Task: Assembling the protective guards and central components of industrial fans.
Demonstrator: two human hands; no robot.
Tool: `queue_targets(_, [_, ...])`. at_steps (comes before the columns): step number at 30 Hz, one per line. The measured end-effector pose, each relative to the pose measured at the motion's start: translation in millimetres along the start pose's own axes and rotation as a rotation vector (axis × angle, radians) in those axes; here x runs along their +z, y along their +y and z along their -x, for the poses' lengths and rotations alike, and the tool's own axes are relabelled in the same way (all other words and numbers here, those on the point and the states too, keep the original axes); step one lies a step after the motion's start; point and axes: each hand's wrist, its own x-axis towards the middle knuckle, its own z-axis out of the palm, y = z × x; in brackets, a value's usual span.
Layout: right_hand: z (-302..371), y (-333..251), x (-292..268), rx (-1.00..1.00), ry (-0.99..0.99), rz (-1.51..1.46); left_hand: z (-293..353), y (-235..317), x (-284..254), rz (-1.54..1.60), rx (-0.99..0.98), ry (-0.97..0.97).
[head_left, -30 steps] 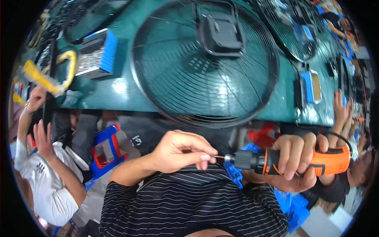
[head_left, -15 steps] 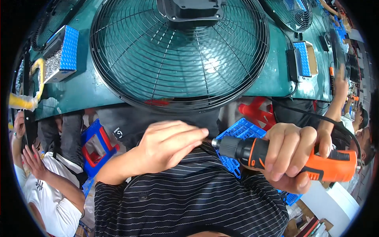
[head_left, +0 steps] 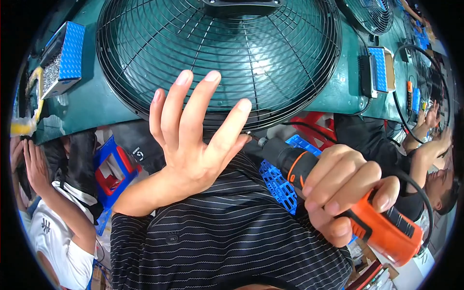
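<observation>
From the head camera, the round black fan guard (head_left: 217,58) is cut off at the top edge, and its near rim is hidden behind the left hand (head_left: 193,140). The bit at the nose of the orange and black power screwdriver (head_left: 338,198) is too small and dark to make out, and much of the tool's body is covered by the right hand (head_left: 343,193).

The left hand is spread wide — fingers (head_left: 186,104) fanned apart and raised before the guard, gripping nothing; its thumb tip lies just beside the tool's nose, contact unclear. The right hand is clenched round the screwdriver's grip.

The tool lies over the striped shirt (head_left: 217,237), below the green table (head_left: 92,104) — long axis slanting from lower right to upper left, nose toward the left thumb.
</observation>
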Motion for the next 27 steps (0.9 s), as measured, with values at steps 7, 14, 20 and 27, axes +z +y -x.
queue_targets(7, [-14,3,0,0.133,-0.063,-0.017,-7,-36,-28,0.026,0.028,-0.130])
queue_targets(14, [-19,3,18,0.160,-0.171,0.132,-9,-82,-48,-0.004,-0.010,-0.259])
queue_targets(20, [-31,8,15,0.226,-0.335,0.043,-7,-86,-44,0.010,-0.019,-0.232])
queue_targets(27, [-33,10,16,0.234,-0.332,0.021,-5,-96,-36,0.008,0.021,-0.184])
